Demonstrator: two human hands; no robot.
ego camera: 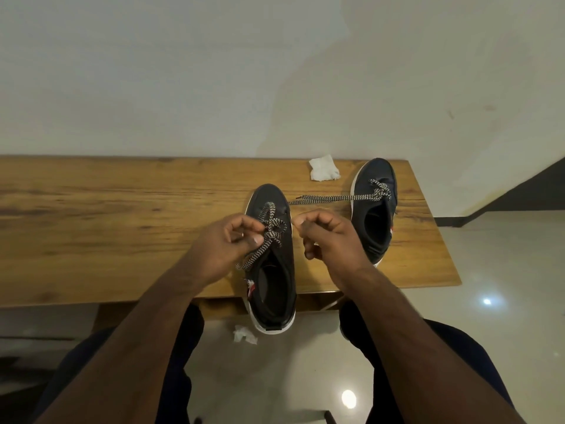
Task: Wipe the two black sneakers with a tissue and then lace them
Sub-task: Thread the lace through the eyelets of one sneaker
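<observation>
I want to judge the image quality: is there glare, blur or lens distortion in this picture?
Head view: two bright light reflections glare on the glossy pale floor; the wooden table edges bow, a wide-angle distortion; the forearms at the bottom look soft, while the black-and-white patterned lace stays fairly sharp.

Wooden plank table (pixel 122 209) | near black white-soled sneaker (pixel 272 289), heel overhanging the edge | left hand (pixel 226 243) pinching its black-and-white zigzag lace (pixel 269 237) | right hand (pixel 327 237) curled beside it | far black sneaker (pixel 374 209) | crumpled white tissue (pixel 324 168)
</observation>
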